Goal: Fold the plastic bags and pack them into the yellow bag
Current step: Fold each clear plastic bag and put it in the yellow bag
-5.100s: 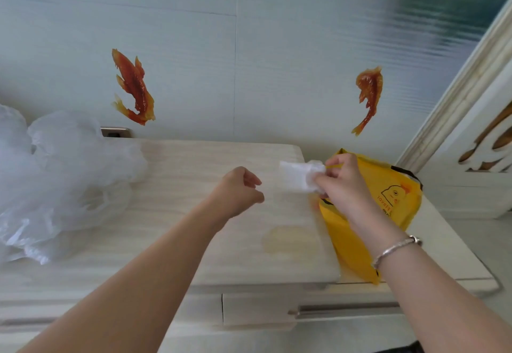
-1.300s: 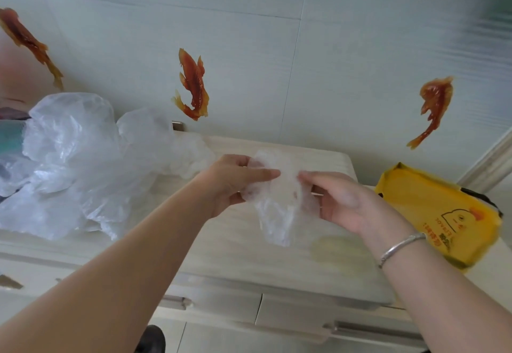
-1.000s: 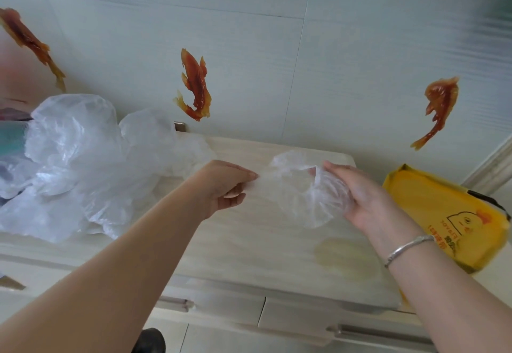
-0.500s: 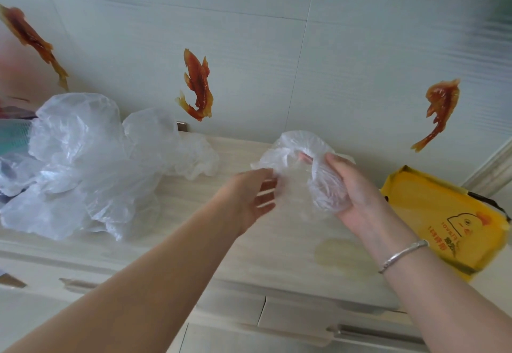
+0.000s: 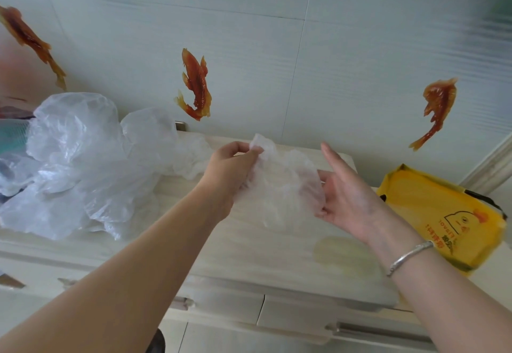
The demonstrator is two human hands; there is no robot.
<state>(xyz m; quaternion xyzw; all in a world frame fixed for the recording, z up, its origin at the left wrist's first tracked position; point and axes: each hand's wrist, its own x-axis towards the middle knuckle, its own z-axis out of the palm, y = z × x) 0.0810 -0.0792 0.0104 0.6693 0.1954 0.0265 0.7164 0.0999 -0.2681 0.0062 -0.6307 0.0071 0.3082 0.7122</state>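
Head | left hand (image 5: 232,170) pinches plastic bag (image 5: 285,186) | right fingers (image 5: 318,208) veiled

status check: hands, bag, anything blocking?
Left hand pinches clear plastic bag at its top; right hand open, fingers straight, behind the bag's right edge. Bag unfolded, above the table. Yellow bag right, nothing blocking.

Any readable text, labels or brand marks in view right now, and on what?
Yellow plastic bag at the right of the pale wooden cabinet top: orange print beside a duck outline, upside down to the camera and too blurred to read.
Nothing else carries text.
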